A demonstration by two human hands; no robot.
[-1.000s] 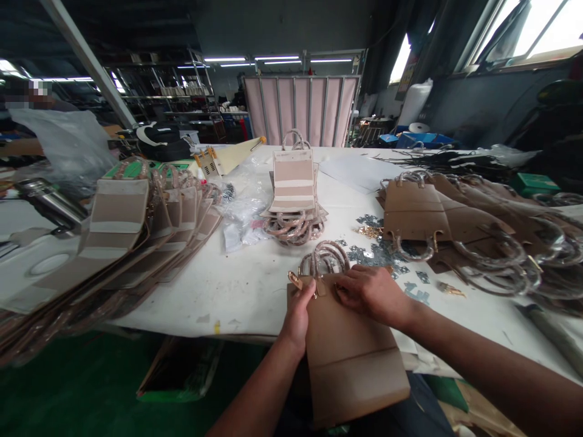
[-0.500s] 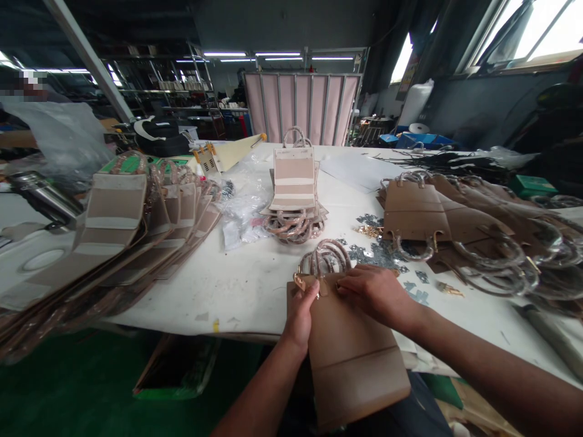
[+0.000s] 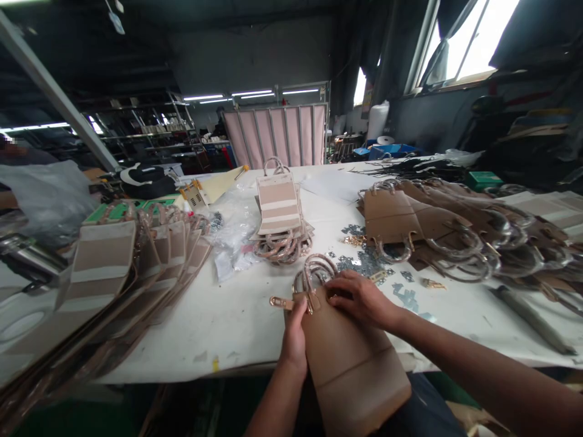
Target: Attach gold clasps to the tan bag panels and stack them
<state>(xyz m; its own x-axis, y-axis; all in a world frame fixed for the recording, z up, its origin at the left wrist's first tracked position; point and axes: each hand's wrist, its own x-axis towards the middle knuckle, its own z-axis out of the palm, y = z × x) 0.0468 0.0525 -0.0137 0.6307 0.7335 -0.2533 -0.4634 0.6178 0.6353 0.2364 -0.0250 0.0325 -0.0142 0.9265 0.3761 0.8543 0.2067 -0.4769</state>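
A brown leather-look bag panel (image 3: 355, 364) hangs over the table's front edge, its wrapped handles (image 3: 319, 268) at the top. My left hand (image 3: 295, 340) grips the panel's upper left edge, thumb on the front beside a handle tab. Out to the left of that thumb sticks a small strap with a gold metal plate (image 3: 280, 302). My right hand (image 3: 359, 298) is at the panel's upper edge, right of the handle tab, with its fingers curled at a small gold piece that they mostly hide.
Stacked panels with wrapped handles lie on the left (image 3: 102, 255), centre (image 3: 279, 203) and right (image 3: 392, 215) of the white table (image 3: 182, 346). Metal plates (image 3: 364, 261), gold fittings (image 3: 432, 283) and a dark bar (image 3: 532, 318) lie at the right.
The view has shifted. The strap with the gold plate now points out to the left of my left thumb instead of lying by the handle. My right hand's fingers are more curled.
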